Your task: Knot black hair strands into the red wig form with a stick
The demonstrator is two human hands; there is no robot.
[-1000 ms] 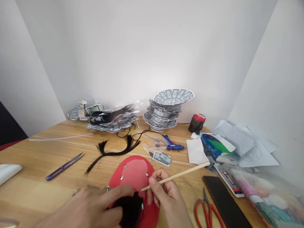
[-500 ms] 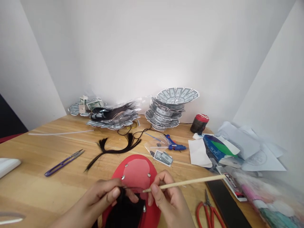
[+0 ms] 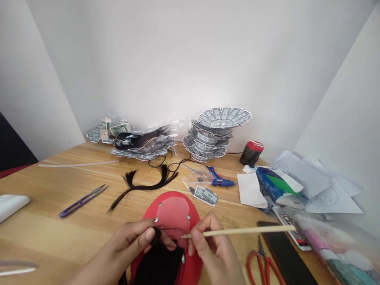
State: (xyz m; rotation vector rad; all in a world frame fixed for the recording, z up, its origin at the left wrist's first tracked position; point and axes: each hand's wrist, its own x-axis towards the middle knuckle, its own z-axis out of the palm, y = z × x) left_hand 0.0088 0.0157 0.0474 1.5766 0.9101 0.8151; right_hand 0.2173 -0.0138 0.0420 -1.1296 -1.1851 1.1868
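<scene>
A red oval piece (image 3: 173,196) with silver studs and a paler red patch lies in front of me, its lower part covered by black material (image 3: 160,263). My left hand (image 3: 135,239) pinches a lock of black hair (image 3: 154,237) over its left side, and a few loose strands trail rightward. Between the thumb and fingers of my right hand (image 3: 209,241) is a thin wooden stick (image 3: 246,230). The stick's tip points left, close to the strands; whether it touches them I cannot tell.
Purple thread snips (image 3: 83,201) and a black hair bundle (image 3: 145,185) lie left. Behind are a blue glue gun (image 3: 220,180) and a stack of banknote-print paper bowls (image 3: 208,136). Red-handled pliers (image 3: 263,263), a dark phone-like slab (image 3: 286,253) and plastic bags (image 3: 338,245) crowd the right.
The stick's outer end has dipped and swung a little to the right. The whole view has shifted slightly. Both hands keep their grips.
</scene>
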